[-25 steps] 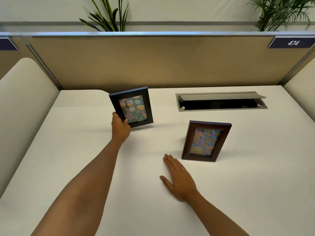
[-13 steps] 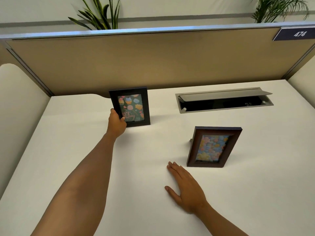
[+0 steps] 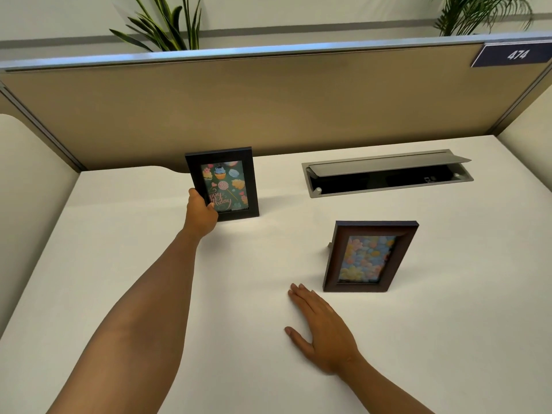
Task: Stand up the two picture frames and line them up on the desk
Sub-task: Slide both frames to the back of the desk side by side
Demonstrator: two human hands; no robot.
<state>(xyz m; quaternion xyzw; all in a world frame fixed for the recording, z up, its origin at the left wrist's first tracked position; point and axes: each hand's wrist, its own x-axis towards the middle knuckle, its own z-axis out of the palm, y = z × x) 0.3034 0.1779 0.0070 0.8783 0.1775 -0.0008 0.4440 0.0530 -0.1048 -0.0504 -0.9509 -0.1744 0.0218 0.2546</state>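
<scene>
A black picture frame (image 3: pixel 226 183) with a cupcake birthday card stands upright on the white desk (image 3: pixel 448 309) near the back left. My left hand (image 3: pixel 200 213) grips its lower left corner. A brown picture frame (image 3: pixel 369 256) with a pastel flower picture stands on its own nearer to me and further right, propped on its back leg. My right hand (image 3: pixel 323 330) lies flat on the desk, palm down, just in front and to the left of the brown frame, not touching it.
An open grey cable tray (image 3: pixel 388 174) is sunk into the desk at the back right. A tan partition (image 3: pixel 268 106) with a 474 label (image 3: pixel 515 54) closes the back. Plants (image 3: pixel 167 25) rise behind it. Padded side panels flank the desk.
My left hand has brought the black frame from a tilted, raised pose down to standing upright on the desk. My right hand and the brown frame have stayed put.
</scene>
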